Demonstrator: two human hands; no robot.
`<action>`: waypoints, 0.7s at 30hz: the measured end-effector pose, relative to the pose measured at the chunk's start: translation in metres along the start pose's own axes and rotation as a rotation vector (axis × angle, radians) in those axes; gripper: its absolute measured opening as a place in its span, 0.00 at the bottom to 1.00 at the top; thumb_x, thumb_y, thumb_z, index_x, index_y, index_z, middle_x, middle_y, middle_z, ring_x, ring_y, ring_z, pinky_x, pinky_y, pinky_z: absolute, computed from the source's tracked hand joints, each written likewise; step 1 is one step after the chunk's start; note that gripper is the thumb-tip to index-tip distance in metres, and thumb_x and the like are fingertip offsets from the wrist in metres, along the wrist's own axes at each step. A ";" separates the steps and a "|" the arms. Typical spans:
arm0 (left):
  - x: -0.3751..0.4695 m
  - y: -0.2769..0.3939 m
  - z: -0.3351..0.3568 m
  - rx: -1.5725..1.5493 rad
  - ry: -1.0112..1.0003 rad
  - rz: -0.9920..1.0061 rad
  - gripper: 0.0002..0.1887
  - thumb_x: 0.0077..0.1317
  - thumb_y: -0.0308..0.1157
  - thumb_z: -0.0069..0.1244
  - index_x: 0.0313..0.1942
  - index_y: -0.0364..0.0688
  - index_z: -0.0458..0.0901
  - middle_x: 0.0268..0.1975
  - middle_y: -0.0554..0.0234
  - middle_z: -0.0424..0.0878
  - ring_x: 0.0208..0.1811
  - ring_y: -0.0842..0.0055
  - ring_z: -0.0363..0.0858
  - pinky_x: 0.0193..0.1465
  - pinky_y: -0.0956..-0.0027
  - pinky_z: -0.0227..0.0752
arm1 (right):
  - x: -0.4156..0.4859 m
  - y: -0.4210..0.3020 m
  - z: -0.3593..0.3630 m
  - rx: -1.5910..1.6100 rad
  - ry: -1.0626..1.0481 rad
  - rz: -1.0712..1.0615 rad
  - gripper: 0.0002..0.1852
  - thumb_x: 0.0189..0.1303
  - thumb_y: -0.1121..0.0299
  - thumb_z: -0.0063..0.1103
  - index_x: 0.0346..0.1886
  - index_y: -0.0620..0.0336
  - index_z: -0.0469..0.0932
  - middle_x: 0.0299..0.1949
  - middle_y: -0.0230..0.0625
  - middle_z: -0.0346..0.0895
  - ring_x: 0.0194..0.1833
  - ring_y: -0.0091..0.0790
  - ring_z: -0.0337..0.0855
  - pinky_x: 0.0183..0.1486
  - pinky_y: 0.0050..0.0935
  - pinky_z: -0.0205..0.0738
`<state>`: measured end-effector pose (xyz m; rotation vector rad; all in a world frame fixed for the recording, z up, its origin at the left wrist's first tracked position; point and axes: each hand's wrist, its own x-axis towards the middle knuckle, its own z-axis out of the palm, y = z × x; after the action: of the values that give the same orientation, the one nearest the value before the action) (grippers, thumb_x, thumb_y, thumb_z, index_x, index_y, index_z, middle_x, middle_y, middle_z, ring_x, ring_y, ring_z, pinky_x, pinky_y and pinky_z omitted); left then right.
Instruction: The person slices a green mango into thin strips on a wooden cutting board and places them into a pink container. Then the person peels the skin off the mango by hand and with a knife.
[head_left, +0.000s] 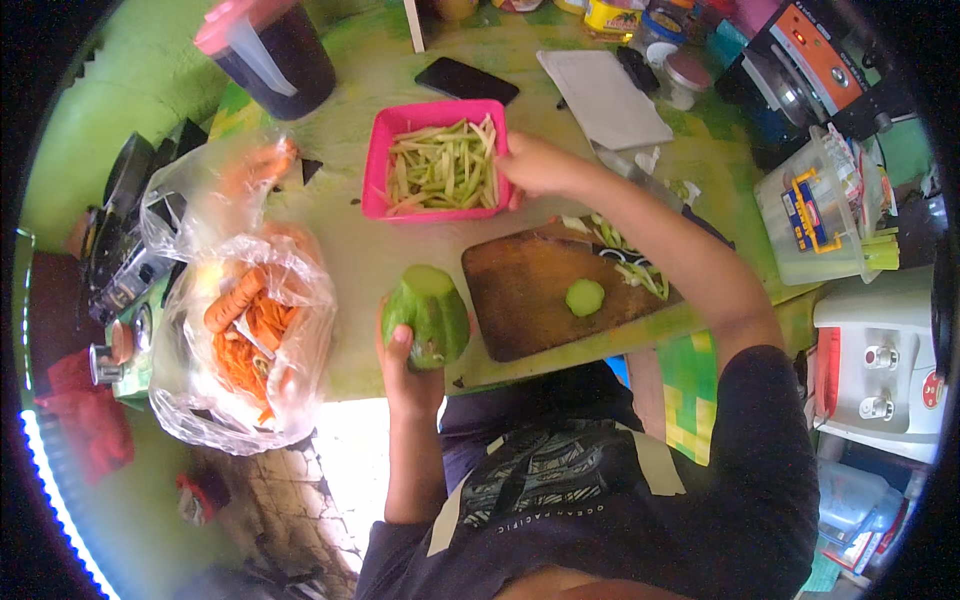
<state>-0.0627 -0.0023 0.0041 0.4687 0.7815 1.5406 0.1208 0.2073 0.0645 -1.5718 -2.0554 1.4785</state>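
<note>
My left hand (405, 375) holds a green chayote (431, 322) upright above the table's front edge. Its upper end is cut flat and shows pale flesh. My right hand (536, 169) grips the right side of a pink plastic container (368, 172), which is filled with pale green vegetable strips (442, 165). Under my right forearm is a dark wooden cutting board (517, 300). A round green slice (585, 298) lies on it, with peelings (637, 279) near its right edge. The forearm hides part of the board's far right side.
Left of the chayote, a clear plastic bag (307, 360) holds carrots (236, 300) and orange shreds. Beyond the container lie a black phone (466, 80) and white paper (604, 97). A pitcher with a pink lid (307, 67) stands far left, a clear bin (780, 217) at right.
</note>
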 end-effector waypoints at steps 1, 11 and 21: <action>-0.001 0.000 -0.002 -0.002 0.000 -0.006 0.37 0.57 0.49 0.58 0.60 0.36 0.63 0.52 0.50 0.74 0.52 0.58 0.78 0.53 0.47 0.77 | 0.005 -0.001 0.006 0.091 -0.007 -0.039 0.18 0.73 0.65 0.39 0.59 0.65 0.65 0.37 0.47 0.82 0.27 0.31 0.85 0.24 0.26 0.72; -0.002 -0.005 -0.034 0.047 0.011 0.018 0.39 0.59 0.60 0.47 0.63 0.44 0.66 0.55 0.51 0.75 0.53 0.60 0.77 0.51 0.50 0.73 | 0.051 0.029 -0.003 -0.341 0.446 -0.406 0.23 0.64 0.69 0.44 0.63 0.57 0.64 0.42 0.57 0.80 0.44 0.56 0.82 0.47 0.51 0.73; 0.002 -0.004 -0.048 -0.140 -0.080 0.021 0.42 0.58 0.64 0.45 0.63 0.38 0.67 0.54 0.47 0.76 0.42 0.56 0.81 0.42 0.55 0.75 | 0.062 0.066 -0.050 -0.445 0.380 -0.206 0.29 0.63 0.73 0.39 0.69 0.43 0.60 0.22 0.49 0.75 0.24 0.48 0.77 0.34 0.46 0.70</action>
<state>-0.0943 -0.0100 -0.0319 0.4330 0.6047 1.5748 0.1672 0.2841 0.0135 -1.5634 -2.3143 0.6177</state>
